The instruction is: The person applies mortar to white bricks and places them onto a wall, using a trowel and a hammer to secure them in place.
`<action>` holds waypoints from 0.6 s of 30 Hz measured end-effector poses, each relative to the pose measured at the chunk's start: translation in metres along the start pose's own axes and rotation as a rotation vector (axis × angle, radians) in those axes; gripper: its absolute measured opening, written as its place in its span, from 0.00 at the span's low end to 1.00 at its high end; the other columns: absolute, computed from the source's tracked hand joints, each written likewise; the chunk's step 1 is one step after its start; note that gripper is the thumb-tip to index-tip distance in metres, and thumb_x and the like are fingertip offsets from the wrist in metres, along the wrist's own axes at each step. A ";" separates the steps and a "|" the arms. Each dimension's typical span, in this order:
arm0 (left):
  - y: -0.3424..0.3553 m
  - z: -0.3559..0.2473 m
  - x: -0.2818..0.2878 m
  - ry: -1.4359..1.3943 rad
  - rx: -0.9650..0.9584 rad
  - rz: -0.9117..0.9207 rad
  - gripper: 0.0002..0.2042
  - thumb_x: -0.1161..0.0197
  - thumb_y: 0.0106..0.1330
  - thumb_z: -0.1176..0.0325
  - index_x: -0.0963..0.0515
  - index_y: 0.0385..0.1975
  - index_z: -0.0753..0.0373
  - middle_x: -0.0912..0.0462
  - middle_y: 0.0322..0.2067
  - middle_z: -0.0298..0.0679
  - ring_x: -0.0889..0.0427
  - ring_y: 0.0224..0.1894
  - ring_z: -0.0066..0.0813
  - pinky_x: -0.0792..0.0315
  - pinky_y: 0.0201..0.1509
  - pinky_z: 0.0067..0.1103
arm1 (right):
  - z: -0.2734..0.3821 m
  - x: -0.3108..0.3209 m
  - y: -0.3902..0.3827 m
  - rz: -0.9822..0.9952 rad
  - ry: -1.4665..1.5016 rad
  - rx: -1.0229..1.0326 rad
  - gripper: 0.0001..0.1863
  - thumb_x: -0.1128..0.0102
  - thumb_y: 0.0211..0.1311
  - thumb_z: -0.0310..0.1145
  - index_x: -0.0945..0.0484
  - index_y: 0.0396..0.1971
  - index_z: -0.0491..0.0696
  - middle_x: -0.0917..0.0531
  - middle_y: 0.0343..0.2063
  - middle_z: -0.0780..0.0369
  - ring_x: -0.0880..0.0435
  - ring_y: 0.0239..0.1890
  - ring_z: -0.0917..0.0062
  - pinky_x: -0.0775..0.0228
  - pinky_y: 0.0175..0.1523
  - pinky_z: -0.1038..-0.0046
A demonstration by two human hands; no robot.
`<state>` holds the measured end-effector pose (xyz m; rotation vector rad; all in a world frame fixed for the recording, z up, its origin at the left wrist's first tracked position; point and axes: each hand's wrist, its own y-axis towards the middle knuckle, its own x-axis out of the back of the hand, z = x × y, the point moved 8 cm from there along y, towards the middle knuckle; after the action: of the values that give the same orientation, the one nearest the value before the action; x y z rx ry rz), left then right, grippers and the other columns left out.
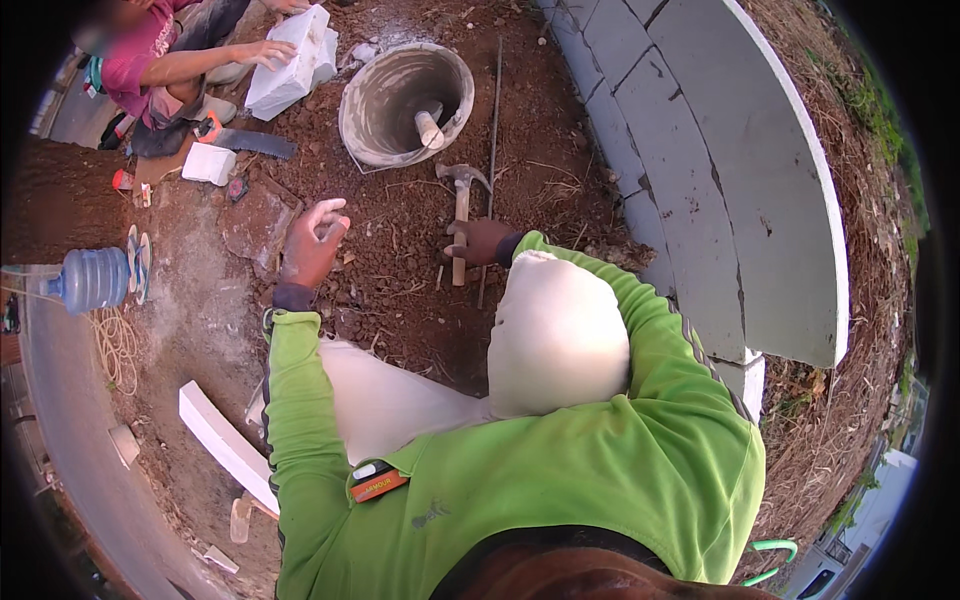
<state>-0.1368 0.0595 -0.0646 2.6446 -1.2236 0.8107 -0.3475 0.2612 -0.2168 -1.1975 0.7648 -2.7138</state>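
Note:
My right hand (pixel 480 242) is wrapped round the wooden handle of a claw hammer (pixel 462 206), low on the grip. The hammer's metal head points away from me, just short of a mortar-smeared bucket (pixel 358 125). Inside the bucket leans a tool with a pale, rounded handle (pixel 429 130); its lower end is hidden. My left hand (pixel 312 245) hovers over the soil to the left, empty, its fingers loosely bent and apart. A thin metal rod (pixel 495 130) lies on the ground beside the hammer.
A grey block wall (pixel 690 150) rises close on my right. At the far left a co-worker's hand (pixel 262 54) rests on a white block (pixel 290 80). Nearby lie a handsaw (pixel 255 142) and a smaller white block (pixel 208 164). A blue water jug (pixel 95 280) stands further left.

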 end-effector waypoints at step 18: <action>0.024 -0.043 -0.046 -0.279 -0.117 0.043 0.17 0.33 0.69 0.67 0.22 0.54 0.70 0.14 0.35 0.40 0.14 0.30 0.23 0.24 0.28 0.17 | -0.058 0.109 -0.232 -0.858 0.317 -0.045 0.31 0.34 0.55 0.34 0.27 0.61 0.46 0.14 0.37 0.48 0.12 0.41 0.54 0.22 0.50 0.59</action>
<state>-0.1973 0.0885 -0.0545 2.7086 -1.3478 0.3684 -0.4348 0.4584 -0.0668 -1.3500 0.3691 -3.6589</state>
